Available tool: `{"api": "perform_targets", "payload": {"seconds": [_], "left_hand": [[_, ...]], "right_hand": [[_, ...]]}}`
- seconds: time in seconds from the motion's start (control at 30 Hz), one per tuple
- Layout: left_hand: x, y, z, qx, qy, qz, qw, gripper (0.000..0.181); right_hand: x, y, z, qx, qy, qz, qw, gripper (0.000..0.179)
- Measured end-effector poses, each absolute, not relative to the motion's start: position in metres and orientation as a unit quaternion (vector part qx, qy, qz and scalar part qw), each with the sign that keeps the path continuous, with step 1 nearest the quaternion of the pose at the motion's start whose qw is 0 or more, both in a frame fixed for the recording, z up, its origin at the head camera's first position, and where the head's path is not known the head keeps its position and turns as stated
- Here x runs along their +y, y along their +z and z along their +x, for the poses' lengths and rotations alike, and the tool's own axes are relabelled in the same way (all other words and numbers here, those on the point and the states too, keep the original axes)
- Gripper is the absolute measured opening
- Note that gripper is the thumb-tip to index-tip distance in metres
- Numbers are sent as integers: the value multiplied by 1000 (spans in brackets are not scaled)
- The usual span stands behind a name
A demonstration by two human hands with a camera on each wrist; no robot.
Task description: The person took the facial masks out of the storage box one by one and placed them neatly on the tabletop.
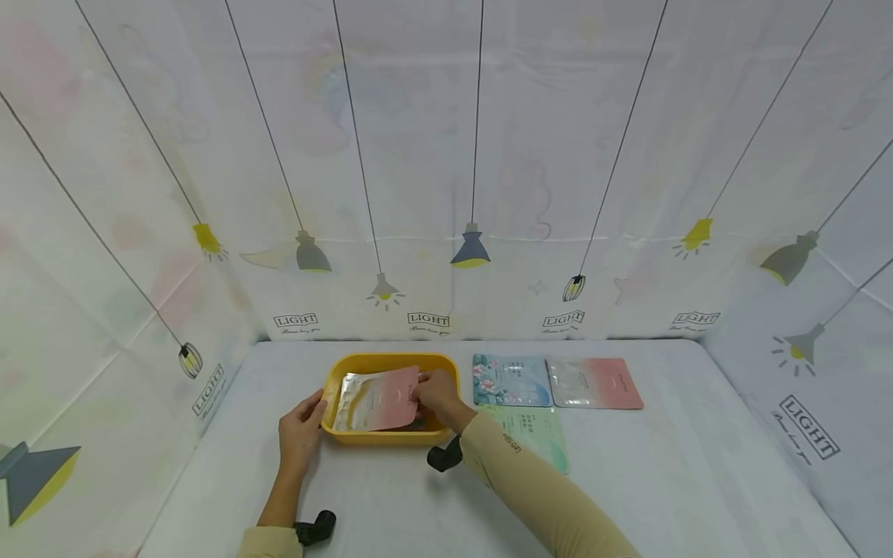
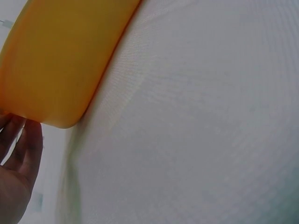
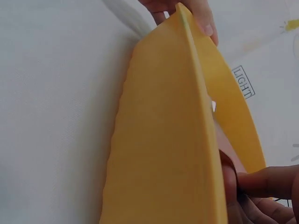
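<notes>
A yellow plastic basket [image 1: 387, 439] sits toward the left of the table. My left hand [image 1: 300, 434] grips its left end, with the thumb over the rim and fingers outside, as the right wrist view shows. My right hand [image 1: 441, 395] reaches in over the basket's right side and pinches the right edge of a pink and silver face mask sachet [image 1: 391, 399] between thumb and fingers. This sachet lies tilted within the basket, over other darker contents that it mostly hides. In the right wrist view the basket wall [image 3: 159, 121] covers part of the right fingers.
Right of the basket lie a blue floral sachet [image 1: 512, 380], another pink and silver sachet [image 1: 600, 383] and a green sachet [image 1: 537, 434], partly under the right forearm. A white cloth covers the table [image 1: 391, 504]. Lamp-printed fabric [image 1: 418, 155] hangs behind.
</notes>
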State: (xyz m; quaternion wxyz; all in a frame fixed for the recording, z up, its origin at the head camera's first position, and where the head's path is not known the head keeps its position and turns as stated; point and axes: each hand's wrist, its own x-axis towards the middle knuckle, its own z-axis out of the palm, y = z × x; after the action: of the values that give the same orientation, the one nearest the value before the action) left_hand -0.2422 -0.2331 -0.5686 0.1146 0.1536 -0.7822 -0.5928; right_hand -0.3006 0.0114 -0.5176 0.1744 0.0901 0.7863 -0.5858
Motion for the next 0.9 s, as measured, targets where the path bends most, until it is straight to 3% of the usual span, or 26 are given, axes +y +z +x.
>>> {"api": "perform_targets", "payload": {"seconds": [0.9], "left_hand": [[-234,-568,-242,-782,-594,159,99,40]], "right_hand": [[32,-503,-298,770,-617,67,146,26]]}}
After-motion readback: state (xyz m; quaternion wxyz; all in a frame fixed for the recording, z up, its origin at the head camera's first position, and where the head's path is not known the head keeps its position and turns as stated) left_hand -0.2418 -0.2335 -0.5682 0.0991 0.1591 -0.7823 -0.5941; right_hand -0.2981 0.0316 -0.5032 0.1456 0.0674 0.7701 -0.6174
